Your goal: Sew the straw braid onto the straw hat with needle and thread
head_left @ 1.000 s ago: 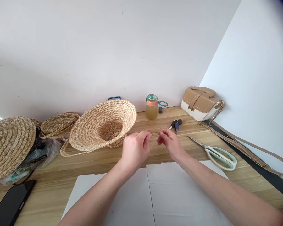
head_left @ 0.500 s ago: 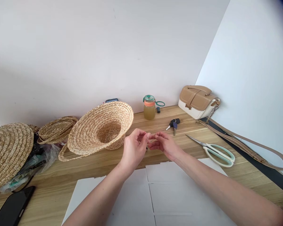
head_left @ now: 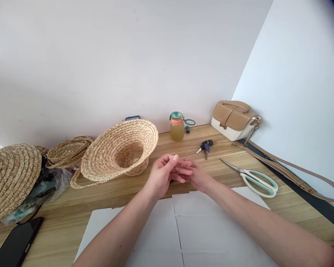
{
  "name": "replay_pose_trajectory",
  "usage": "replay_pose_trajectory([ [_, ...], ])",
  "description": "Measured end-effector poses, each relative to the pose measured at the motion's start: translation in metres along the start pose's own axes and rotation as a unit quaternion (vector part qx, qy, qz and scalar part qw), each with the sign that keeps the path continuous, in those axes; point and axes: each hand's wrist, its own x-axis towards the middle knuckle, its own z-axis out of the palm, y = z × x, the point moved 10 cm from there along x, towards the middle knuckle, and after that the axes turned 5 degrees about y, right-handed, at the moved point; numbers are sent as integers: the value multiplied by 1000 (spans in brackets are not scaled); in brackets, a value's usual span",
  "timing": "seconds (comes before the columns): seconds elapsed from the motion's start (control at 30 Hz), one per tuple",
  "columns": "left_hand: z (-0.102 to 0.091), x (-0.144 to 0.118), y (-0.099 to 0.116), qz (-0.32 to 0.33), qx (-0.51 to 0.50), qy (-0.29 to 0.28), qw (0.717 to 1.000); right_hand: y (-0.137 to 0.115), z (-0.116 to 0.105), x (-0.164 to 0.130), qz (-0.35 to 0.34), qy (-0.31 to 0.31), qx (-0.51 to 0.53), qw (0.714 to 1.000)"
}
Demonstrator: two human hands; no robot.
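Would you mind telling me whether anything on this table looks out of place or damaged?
The straw hat lies tipped, crown down, and a loose braid end trails from its brim, as if unravelled or unfinished. The scissors lie with blades shut. Nothing looks spilled; the jar stands upright.

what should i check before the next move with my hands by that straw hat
1. Left hand and right hand both in view, fingers meeting above the table: ok.
2. What the fingers pinch: too small to see, cannot tell.
3. Straw hat within reach, lying brim up just left of the left hand: ok.
4. Scissors closed, lying flat, apart from the right hand: ok.
5. White paper sheets lie flat under the forearms: ok.
6. Keys apart from both hands: ok.
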Motion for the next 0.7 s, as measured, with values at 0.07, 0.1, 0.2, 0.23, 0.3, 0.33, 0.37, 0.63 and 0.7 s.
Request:
replay_pose_trajectory([
  [0.07, 0, 0, 0, -1, -9, -2, 1000, 0, -1, 0, -3, 5, -9, 1000],
  [0.1, 0, 0, 0, 3, -8, 2, 1000, 0, -2, 0, -4, 6, -16, 1000],
  [0.2, -4, -1, 3, 22, 7, 24, 999, 1, 0, 0, -8, -1, -41, 999],
  [0.23, -6, -2, 4, 28, 15, 33, 999, 1, 1, 0, -7, -6, -51, 999],
  [0.3, -8, -2, 5, 36, 34, 48, 998, 4, 3, -1, 6, -15, -77, 997],
  [0.33, -9, -2, 6, 39, 45, 54, 997, 8, 4, -2, 18, -20, -93, 995],
  [0.37, -10, -2, 7, 40, 55, 59, 996, 11, 4, -3, 31, -25, -108, 993],
  [0.63, 2, -6, 11, 55, 157, 28, 986, 19, 10, -4, 13, -45, -173, 984],
  [0.7, 6, -10, 12, 60, 176, 14, 982, 4, 9, -5, -55, -13, -186, 981],
])
